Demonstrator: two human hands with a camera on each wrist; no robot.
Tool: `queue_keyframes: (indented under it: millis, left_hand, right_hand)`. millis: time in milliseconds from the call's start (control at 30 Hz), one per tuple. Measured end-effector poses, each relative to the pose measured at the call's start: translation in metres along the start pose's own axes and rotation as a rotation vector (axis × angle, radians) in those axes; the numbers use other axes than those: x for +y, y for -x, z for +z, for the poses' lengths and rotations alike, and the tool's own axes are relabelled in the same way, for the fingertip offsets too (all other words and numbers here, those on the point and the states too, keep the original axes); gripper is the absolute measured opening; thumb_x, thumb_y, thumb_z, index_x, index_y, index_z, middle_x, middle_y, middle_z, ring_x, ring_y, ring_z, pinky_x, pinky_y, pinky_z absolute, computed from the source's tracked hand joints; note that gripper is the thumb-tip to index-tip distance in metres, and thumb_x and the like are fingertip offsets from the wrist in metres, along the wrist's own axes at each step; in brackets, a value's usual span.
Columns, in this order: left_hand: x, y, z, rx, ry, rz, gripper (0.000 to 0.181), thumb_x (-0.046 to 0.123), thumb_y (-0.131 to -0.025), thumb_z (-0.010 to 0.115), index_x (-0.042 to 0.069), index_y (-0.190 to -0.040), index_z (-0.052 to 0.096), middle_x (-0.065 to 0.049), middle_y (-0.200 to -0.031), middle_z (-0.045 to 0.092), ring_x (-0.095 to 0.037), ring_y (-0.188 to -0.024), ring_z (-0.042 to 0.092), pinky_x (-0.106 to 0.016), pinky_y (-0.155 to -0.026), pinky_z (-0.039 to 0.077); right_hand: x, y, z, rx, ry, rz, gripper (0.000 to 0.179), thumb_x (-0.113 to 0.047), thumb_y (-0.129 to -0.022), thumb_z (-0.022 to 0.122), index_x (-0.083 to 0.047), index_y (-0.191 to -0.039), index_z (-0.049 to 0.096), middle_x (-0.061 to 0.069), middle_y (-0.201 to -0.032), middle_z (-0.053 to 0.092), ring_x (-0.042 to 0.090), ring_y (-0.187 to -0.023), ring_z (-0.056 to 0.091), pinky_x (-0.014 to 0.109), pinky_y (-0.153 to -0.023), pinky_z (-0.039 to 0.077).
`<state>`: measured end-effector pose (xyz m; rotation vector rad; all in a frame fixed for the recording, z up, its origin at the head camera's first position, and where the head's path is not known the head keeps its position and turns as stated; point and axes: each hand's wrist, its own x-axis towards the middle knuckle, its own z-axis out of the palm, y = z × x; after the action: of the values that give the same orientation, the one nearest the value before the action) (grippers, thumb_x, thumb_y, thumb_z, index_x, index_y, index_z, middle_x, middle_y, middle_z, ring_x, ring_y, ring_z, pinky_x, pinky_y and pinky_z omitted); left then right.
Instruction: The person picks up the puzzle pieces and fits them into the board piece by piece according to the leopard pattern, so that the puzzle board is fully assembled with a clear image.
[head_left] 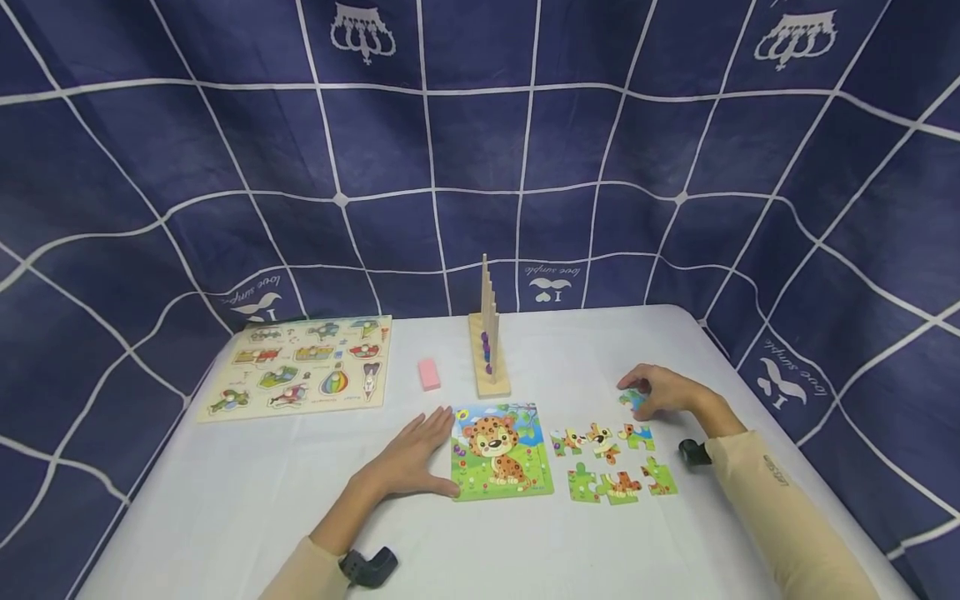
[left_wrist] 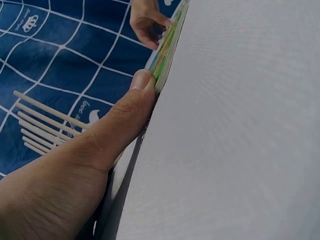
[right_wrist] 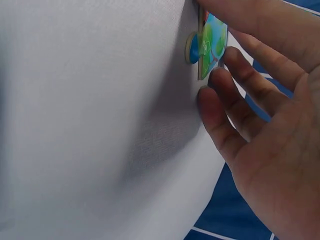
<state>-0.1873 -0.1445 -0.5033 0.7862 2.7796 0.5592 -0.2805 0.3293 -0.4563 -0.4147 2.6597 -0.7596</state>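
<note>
I see the piece (head_left: 632, 398) pinched in the right hand (head_left: 663, 392), just beyond the loose pieces (head_left: 585, 485) at the tabletop's (head_left: 480, 546) right. The left hand (head_left: 408, 454), its grip spread, touches the left edge of the leopard board (head_left: 501, 454). Farther off I have the peg stand (head_left: 480, 360), the pink block (head_left: 429, 374) and, far left, the vehicle board (head_left: 315, 400).

Puzzle piece (right_wrist: 214, 42) glossy-faced; leopard board (head_left: 495, 454) smooth; peg stand (head_left: 491, 387) matt wood; table cover (head_left: 465, 546), curtain (head_left: 476, 146) matt cloth.
</note>
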Motion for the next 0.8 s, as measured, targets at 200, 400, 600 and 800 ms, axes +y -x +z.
queue_keyframes:
  millis: [200, 400, 600, 800]
  left_hand:
    - [0.001, 0.000, -0.002, 0.005, 0.010, -0.001, 0.126, 0.082, -0.063, 0.065, 0.007, -0.155, 0.023, -0.007, -0.163, 0.018, -0.023, -0.153, 0.014, -0.045, -0.126, 0.011]
    - [0.001, 0.000, 0.000, 0.005, 0.010, 0.004, 0.127, 0.084, -0.062, 0.064, 0.007, -0.155, 0.022, -0.006, -0.164, 0.017, -0.022, -0.153, 0.013, -0.045, -0.126, 0.010]
    - [0.000, 0.000, 0.000, 0.015, 0.007, 0.007, 0.127, 0.084, -0.063, 0.064, 0.006, -0.154, 0.023, -0.007, -0.163, 0.018, -0.022, -0.153, 0.014, -0.045, -0.126, 0.011]
    - [0.001, -0.001, -0.002, 0.002, 0.003, 0.002, 0.127, 0.084, -0.063, 0.064, 0.007, -0.155, 0.023, -0.006, -0.163, 0.017, -0.022, -0.153, 0.013, -0.045, -0.126, 0.010]
  right_hand:
    - [0.004, -0.001, 0.000, 0.032, 0.001, 0.010, 0.048, -0.019, -0.067, 0.087, -0.004, -0.108, 0.067, 0.008, -0.099, 0.060, 0.021, -0.090, 0.051, 0.033, -0.081, 0.047]
    - [0.011, -0.002, 0.008, 0.095, -0.005, 0.024, 0.046, -0.032, -0.070, 0.086, -0.005, -0.102, 0.067, 0.003, -0.088, 0.057, 0.016, -0.081, 0.047, 0.024, -0.070, 0.042]
    - [0.014, 0.000, 0.011, 0.123, 0.010, 0.029, 0.048, -0.039, -0.071, 0.086, -0.008, -0.102, 0.066, 0.002, -0.088, 0.056, 0.015, -0.082, 0.047, 0.026, -0.070, 0.042]
    - [0.013, 0.007, 0.004, 0.054, -0.001, 0.014, 0.055, -0.023, -0.065, 0.090, -0.005, -0.112, 0.066, 0.004, -0.094, 0.057, 0.017, -0.085, 0.048, 0.023, -0.072, 0.043]
